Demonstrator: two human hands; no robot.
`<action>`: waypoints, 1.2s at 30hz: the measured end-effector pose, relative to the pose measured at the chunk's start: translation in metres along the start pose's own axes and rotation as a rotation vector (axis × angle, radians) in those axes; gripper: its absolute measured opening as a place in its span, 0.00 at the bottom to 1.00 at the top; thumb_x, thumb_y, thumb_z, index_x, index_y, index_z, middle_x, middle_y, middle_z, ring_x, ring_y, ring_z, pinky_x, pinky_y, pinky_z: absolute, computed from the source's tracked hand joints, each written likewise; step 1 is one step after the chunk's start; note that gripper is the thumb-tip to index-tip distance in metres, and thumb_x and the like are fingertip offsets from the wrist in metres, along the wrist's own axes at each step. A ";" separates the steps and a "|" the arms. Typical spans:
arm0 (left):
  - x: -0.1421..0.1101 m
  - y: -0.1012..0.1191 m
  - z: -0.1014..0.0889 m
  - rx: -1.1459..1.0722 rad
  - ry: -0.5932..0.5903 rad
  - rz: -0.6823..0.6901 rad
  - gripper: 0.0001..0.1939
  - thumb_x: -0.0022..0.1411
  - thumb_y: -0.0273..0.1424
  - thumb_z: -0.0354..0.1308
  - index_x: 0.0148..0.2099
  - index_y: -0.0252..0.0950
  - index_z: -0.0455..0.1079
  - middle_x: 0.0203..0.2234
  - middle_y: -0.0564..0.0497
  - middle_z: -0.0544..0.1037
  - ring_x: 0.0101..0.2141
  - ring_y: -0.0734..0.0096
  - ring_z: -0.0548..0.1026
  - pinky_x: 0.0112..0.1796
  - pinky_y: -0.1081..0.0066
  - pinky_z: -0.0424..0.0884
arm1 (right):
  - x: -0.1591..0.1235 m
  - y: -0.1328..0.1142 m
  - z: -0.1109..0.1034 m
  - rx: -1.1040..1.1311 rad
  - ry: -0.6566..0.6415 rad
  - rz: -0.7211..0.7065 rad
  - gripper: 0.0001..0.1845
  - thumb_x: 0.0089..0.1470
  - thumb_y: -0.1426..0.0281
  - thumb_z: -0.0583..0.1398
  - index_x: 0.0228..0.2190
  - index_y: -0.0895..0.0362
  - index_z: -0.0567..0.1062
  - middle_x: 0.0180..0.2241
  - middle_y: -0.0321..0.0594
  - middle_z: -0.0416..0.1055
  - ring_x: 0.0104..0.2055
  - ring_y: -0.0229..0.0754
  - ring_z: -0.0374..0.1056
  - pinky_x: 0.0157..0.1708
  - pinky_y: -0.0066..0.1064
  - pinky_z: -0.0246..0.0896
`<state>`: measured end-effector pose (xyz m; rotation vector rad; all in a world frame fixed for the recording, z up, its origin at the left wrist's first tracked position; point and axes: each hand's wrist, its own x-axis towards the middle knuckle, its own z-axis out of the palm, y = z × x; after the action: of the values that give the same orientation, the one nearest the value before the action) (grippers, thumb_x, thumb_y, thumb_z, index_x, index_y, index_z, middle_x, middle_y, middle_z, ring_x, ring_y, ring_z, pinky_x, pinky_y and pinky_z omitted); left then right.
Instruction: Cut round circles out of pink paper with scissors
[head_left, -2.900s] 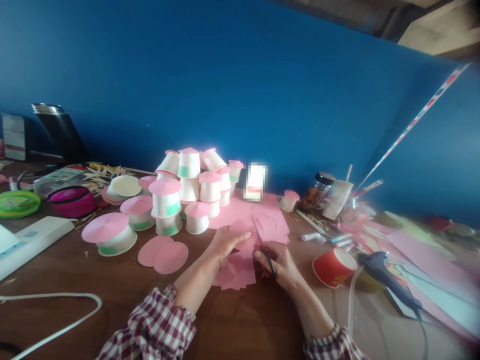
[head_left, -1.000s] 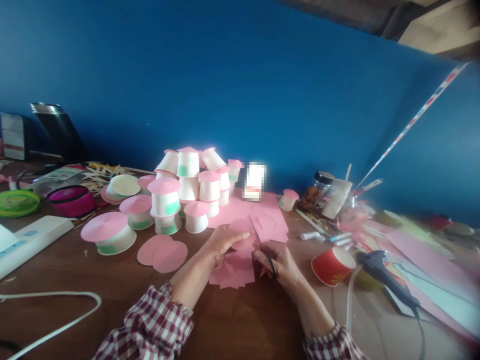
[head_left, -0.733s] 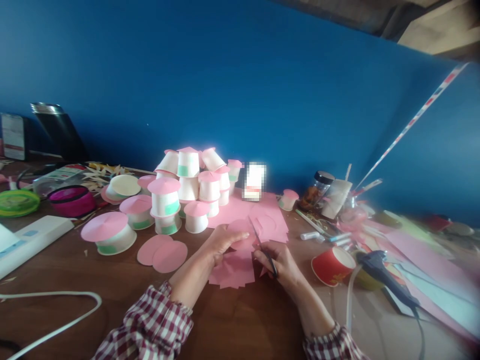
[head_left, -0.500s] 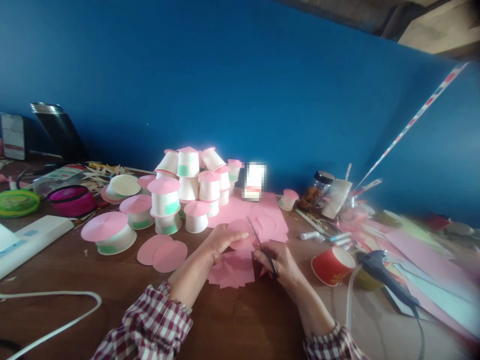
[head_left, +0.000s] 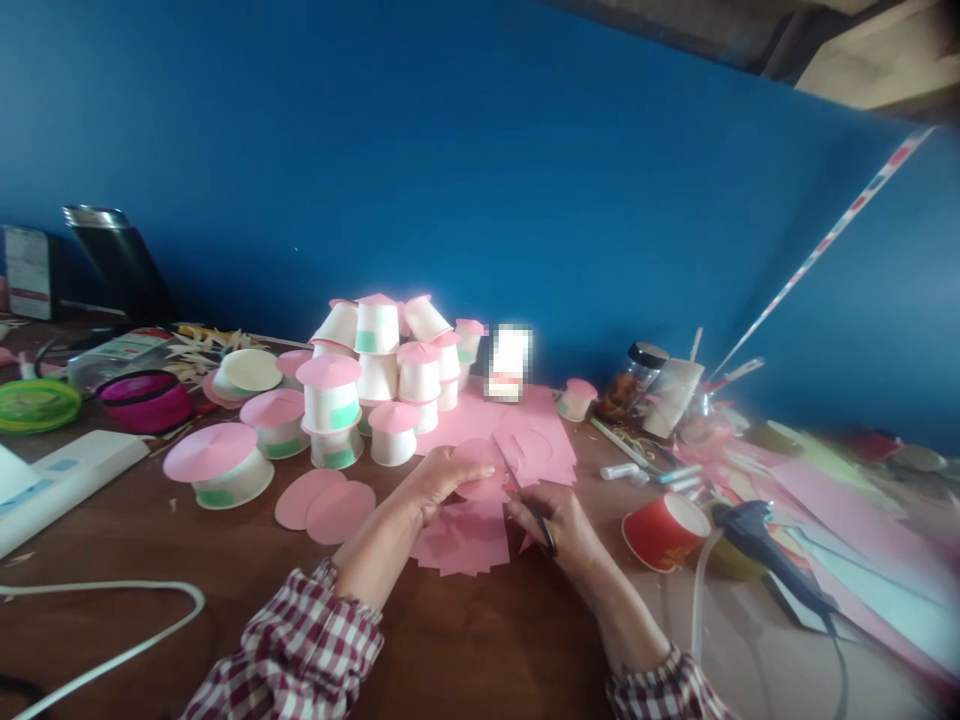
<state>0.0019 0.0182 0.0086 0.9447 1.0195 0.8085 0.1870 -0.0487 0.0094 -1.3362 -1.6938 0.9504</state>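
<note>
My left hand (head_left: 442, 482) pinches a round-edged piece of pink paper (head_left: 476, 462), thumb on top. My right hand (head_left: 559, 522) is closed round the dark handles of a pair of scissors (head_left: 516, 476), whose blades lie at the right edge of that paper. Under and behind the hands spread more pink sheets (head_left: 463, 540), some with jagged borders. Two pink paper discs (head_left: 341, 512) overlap on the table left of my left forearm. Beyond them stand several white paper cups (head_left: 330, 408) with pink cone tops, partly stacked.
A red paper cup (head_left: 664, 532) and a glue gun (head_left: 780, 560) lie to the right, near loose papers. Behind stand a lidded jar (head_left: 636, 382) and a phone (head_left: 510, 364). On the left are a power strip (head_left: 71, 485), a magenta pouch (head_left: 145, 402) and a white cable (head_left: 142, 640).
My left hand and the pink paper have shifted slightly left. The scissors' tip has moved a little left along the paper's edge; my right hand stays nearly in place.
</note>
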 end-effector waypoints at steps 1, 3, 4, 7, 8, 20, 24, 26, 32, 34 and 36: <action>0.001 -0.001 0.000 -0.013 0.014 -0.011 0.35 0.36 0.38 0.71 0.46 0.29 0.66 0.35 0.38 0.77 0.33 0.55 0.77 0.23 0.67 0.72 | 0.000 0.001 0.001 0.004 0.002 0.000 0.18 0.51 0.59 0.61 0.20 0.60 0.72 0.16 0.34 0.67 0.19 0.36 0.63 0.19 0.24 0.55; 0.002 -0.002 0.000 -0.038 0.045 -0.030 0.37 0.36 0.37 0.71 0.48 0.29 0.64 0.37 0.37 0.77 0.34 0.54 0.77 0.25 0.65 0.73 | 0.001 0.004 0.003 0.029 0.006 0.037 0.18 0.51 0.58 0.60 0.21 0.60 0.72 0.15 0.33 0.66 0.16 0.34 0.61 0.15 0.23 0.53; 0.002 -0.002 0.000 -0.044 0.049 -0.029 0.37 0.36 0.37 0.71 0.48 0.29 0.63 0.37 0.37 0.77 0.34 0.54 0.77 0.26 0.64 0.74 | 0.001 0.006 0.004 0.049 0.011 0.066 0.18 0.51 0.57 0.60 0.22 0.60 0.72 0.14 0.33 0.65 0.14 0.34 0.59 0.13 0.23 0.51; 0.002 -0.001 0.001 -0.054 0.031 -0.017 0.33 0.37 0.37 0.71 0.45 0.30 0.66 0.34 0.39 0.78 0.33 0.56 0.77 0.27 0.65 0.74 | 0.004 0.011 0.007 0.118 0.055 0.136 0.19 0.50 0.55 0.60 0.27 0.60 0.73 0.13 0.31 0.63 0.11 0.33 0.56 0.11 0.23 0.49; 0.002 -0.001 0.002 -0.056 0.022 -0.020 0.31 0.37 0.37 0.71 0.43 0.30 0.68 0.33 0.41 0.78 0.33 0.57 0.77 0.27 0.66 0.74 | 0.005 0.012 0.007 0.121 0.090 0.140 0.19 0.49 0.54 0.60 0.29 0.59 0.73 0.13 0.30 0.63 0.12 0.33 0.56 0.11 0.24 0.50; -0.001 -0.005 0.013 -0.060 0.053 0.191 0.11 0.49 0.35 0.61 0.33 0.32 0.70 0.23 0.49 0.74 0.26 0.68 0.73 0.25 0.71 0.69 | 0.011 0.036 -0.003 -0.406 0.429 0.199 0.17 0.45 0.58 0.61 0.35 0.51 0.63 0.17 0.28 0.67 0.19 0.40 0.62 0.18 0.26 0.49; -0.023 -0.012 0.018 0.221 0.104 0.391 0.10 0.50 0.31 0.58 0.35 0.30 0.73 0.28 0.47 0.77 0.31 0.65 0.74 0.30 0.71 0.69 | 0.014 0.043 -0.004 -0.535 0.425 0.219 0.14 0.46 0.60 0.59 0.33 0.52 0.63 0.24 0.34 0.71 0.24 0.42 0.67 0.23 0.27 0.53; -0.039 -0.017 0.012 0.354 0.092 0.477 0.12 0.50 0.29 0.59 0.38 0.31 0.74 0.32 0.47 0.78 0.35 0.63 0.74 0.34 0.71 0.69 | 0.014 0.045 -0.003 -0.579 0.390 0.225 0.10 0.49 0.61 0.56 0.32 0.52 0.64 0.26 0.36 0.71 0.26 0.42 0.67 0.24 0.29 0.54; -0.083 -0.018 -0.046 0.677 0.350 0.441 0.18 0.49 0.28 0.58 0.46 0.35 0.70 0.39 0.47 0.77 0.39 0.62 0.74 0.39 0.69 0.69 | 0.015 0.047 0.000 -0.529 0.344 0.063 0.17 0.45 0.60 0.58 0.37 0.54 0.63 0.35 0.43 0.72 0.36 0.48 0.70 0.30 0.32 0.59; -0.090 -0.013 -0.071 0.826 0.465 0.420 0.19 0.51 0.29 0.57 0.47 0.36 0.69 0.40 0.47 0.76 0.40 0.62 0.73 0.42 0.68 0.67 | 0.015 0.047 0.000 -0.519 0.347 0.038 0.20 0.44 0.60 0.58 0.39 0.55 0.64 0.35 0.45 0.72 0.37 0.50 0.70 0.31 0.34 0.60; -0.094 -0.007 -0.091 0.994 0.589 0.395 0.19 0.51 0.29 0.58 0.47 0.37 0.69 0.42 0.47 0.76 0.42 0.61 0.72 0.43 0.67 0.66 | 0.015 0.046 0.000 -0.507 0.344 0.031 0.22 0.43 0.61 0.58 0.41 0.56 0.64 0.34 0.45 0.73 0.35 0.49 0.70 0.32 0.35 0.61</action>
<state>-0.1126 -0.0442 0.0126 1.8532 1.8580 0.9312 0.2035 -0.0264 -0.0299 -1.7389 -1.6997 0.2770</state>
